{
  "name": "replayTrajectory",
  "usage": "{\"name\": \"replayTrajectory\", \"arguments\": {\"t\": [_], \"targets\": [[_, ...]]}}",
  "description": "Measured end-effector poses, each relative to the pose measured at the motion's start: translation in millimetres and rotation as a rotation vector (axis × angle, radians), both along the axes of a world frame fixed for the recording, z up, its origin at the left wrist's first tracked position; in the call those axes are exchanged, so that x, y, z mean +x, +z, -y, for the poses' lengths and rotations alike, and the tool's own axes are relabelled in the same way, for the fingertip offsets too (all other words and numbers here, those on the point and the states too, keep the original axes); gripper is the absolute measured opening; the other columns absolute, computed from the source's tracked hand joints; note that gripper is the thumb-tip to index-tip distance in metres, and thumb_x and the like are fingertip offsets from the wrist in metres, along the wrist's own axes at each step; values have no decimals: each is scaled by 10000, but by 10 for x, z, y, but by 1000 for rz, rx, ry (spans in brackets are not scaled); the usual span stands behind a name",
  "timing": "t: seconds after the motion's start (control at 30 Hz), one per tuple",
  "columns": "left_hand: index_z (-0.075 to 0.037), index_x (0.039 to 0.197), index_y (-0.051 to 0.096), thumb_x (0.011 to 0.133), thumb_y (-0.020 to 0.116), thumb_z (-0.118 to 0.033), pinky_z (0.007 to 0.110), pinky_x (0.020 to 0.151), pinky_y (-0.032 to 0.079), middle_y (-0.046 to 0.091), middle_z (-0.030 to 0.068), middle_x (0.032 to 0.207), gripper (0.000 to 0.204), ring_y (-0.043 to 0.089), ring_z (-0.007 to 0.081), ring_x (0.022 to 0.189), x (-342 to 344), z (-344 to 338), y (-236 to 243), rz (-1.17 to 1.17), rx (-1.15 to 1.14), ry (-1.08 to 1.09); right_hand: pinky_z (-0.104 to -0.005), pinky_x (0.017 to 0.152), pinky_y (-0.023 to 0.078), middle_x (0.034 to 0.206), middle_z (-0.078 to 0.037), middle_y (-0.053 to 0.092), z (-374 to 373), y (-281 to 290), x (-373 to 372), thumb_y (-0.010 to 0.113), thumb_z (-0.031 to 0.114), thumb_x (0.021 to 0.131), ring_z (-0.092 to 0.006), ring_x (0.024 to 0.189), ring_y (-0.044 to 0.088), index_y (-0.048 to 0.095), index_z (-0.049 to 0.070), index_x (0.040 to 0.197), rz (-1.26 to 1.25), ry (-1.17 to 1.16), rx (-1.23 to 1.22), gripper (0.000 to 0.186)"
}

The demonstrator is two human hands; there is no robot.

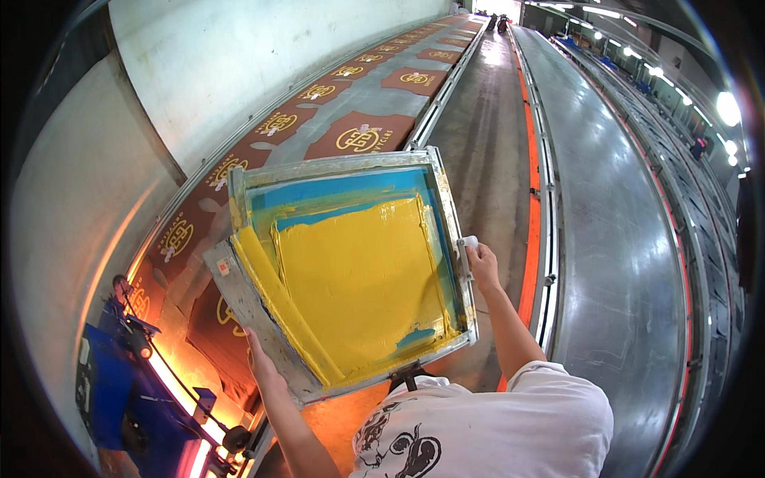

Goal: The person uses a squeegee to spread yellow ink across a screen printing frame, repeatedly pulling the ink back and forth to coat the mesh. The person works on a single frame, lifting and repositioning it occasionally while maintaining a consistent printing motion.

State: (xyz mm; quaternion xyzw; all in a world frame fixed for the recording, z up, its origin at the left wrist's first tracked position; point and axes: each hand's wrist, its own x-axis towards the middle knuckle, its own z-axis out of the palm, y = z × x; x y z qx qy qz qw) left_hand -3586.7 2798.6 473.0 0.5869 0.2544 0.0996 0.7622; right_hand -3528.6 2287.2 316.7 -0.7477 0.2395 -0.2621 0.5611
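I hold a screen printing frame (438, 183) tilted in front of my body, over the aisle and the edge of the left table. Thick yellow ink (358, 279) covers most of its blue mesh. Along its left side lies a squeegee (259, 311) with a worn grey handle and a yellow-coated blade. My left hand (267, 368) supports the lower left side, beside the squeegee's handle; its fingers are mostly hidden underneath. On the right rim, my right hand (483, 267) is closed around a small pale grip attached to the frame.
Brown printed fabric pieces (358, 137) line the long left table beside a pale wall. At lower left, a blue heater (151, 398) glows orange close to the fabric. A long grey table (613, 199) with an orange-edged rail (527, 263) runs along the aisle's right.
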Motion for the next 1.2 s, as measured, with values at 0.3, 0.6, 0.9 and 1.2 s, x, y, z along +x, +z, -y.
{"name": "replayTrajectory", "arguments": {"t": [0.3,0.6,0.9,1.2], "targets": [[28,1491,437,1020,529,-524,388,1154,346,451,124,1538,732,462,253,1383,-165,54,-13,-13,277,123,-270,633,469,833,6,672,-52,-67,452,651,276,996,-80,707,564,720,-3,1043,-61,52,139,291],[-29,1276,640,1015,557,-434,338,1050,405,630,53,1254,489,550,158,1192,-700,-120,-161,-74,170,281,-363,819,541,1081,-96,698,-264,138,618,636,249,964,-225,931,659,681,-10,1196,-5,524,441,351],[-60,1148,739,906,351,-846,392,1019,399,530,161,1331,910,529,309,1211,-2428,-170,1337,-183,508,263,-289,531,309,685,71,349,-706,1325,509,607,503,981,-94,606,338,717,91,1063,-109,471,426,434],[10,1199,721,901,400,-834,464,1139,349,403,268,1485,951,402,370,1404,-4672,-608,2004,6,481,342,-255,683,393,1140,-30,630,-1555,3307,-1368,557,483,1003,-100,831,531,556,117,1435,160,700,300,567]]}}
